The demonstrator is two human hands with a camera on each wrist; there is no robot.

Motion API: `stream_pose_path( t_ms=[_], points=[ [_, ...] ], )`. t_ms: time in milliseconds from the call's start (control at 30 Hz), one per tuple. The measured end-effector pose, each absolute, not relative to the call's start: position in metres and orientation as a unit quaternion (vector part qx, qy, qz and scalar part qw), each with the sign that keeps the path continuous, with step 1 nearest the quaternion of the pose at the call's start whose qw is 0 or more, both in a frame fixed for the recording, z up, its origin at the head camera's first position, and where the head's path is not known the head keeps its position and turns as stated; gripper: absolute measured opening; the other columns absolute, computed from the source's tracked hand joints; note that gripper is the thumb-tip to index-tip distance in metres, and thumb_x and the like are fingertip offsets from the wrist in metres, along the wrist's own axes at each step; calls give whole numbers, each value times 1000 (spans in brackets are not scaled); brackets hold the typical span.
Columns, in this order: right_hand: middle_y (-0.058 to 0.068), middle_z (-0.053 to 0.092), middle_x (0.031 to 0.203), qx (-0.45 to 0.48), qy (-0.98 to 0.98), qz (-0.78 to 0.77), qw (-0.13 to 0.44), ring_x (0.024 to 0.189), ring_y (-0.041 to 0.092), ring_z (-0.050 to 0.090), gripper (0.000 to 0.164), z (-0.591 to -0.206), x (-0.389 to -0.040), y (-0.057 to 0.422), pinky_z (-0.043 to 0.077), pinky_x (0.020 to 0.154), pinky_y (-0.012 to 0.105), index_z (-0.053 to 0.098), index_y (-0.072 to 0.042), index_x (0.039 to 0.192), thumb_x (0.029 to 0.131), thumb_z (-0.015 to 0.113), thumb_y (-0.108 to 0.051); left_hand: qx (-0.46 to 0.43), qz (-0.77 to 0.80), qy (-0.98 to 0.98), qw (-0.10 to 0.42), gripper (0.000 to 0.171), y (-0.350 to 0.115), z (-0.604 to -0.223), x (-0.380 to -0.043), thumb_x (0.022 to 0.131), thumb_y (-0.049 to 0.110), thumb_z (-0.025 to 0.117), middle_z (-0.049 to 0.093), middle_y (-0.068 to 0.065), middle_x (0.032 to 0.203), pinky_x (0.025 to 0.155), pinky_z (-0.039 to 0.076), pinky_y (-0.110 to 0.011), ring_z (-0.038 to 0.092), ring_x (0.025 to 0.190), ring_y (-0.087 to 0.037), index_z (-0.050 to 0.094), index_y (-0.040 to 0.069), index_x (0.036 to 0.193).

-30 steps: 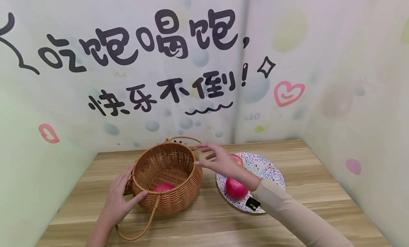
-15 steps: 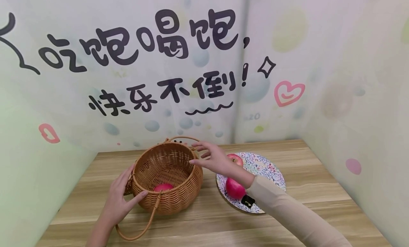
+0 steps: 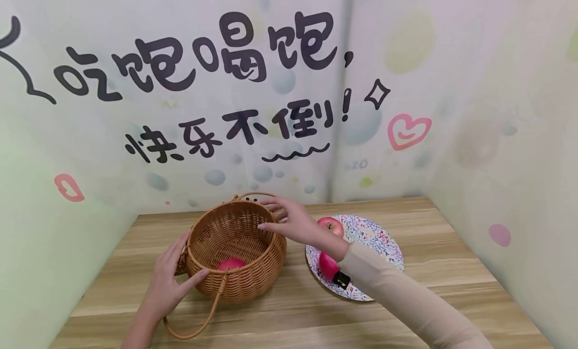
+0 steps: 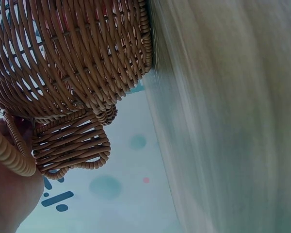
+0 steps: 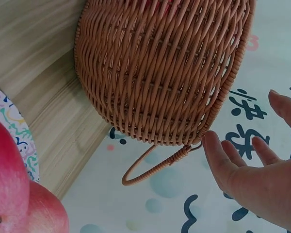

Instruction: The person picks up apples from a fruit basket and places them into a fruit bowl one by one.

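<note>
A wicker basket (image 3: pixel 259 281) is set upright on the wooden tabletop (image 3: pixel 451 269); its left side is gripped by the left hand (image 3: pixel 168 284), with the thumb laid at the rim and the fingers wrapped along the outer wall, beside a woven tab (image 4: pixel 72 141); the right hand (image 3: pixel 295 222) is held at the far right rim, its fingers loosely spread with nothing pinched, near the joint of the back handle (image 5: pixel 150 167); whether the rim is touched cannot be told. A red apple (image 3: pixel 231 264) is seen inside on the basket floor; the front handle (image 3: pixel 212 309) is folded down outside; to the right, a patterned plate (image 3: pixel 377 238) is placed, on which a rear apple (image 3: pixel 331 225) and a front apple (image 3: pixel 327 265) are borne, the latter partly covered by a beige sleeve (image 3: pixel 406 299) and a small black object (image 3: pixel 341 280).
</note>
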State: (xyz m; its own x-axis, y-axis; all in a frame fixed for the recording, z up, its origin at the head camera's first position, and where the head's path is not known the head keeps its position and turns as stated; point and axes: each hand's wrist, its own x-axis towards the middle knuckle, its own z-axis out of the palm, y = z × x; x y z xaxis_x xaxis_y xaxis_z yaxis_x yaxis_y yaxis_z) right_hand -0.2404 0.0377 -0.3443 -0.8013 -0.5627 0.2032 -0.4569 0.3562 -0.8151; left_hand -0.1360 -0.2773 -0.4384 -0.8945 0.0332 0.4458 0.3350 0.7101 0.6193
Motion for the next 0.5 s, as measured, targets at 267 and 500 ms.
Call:
stream_pose_path(
  t_ms=[267,500],
  points=[
    [23,67,136,-316,823,-470,50,118,44,68,58,-341,-241,32,60,96,42,57,-4,148,97,79,-20,-105,-367,-900,210,95,-277,-439,-136,87,27,84,41,-30,161,103,30,-81,35,142,-55,34,10,166],
    [25,63,139,-311,827,-466,55,119,45,68,59,-339,-241,24,61,94,39,57,-7,150,96,79,-20,-105,-365,-901,210,95,-277,-438,-136,87,28,84,42,-29,160,102,30,-81,35,142,-55,34,11,166]
  ],
)
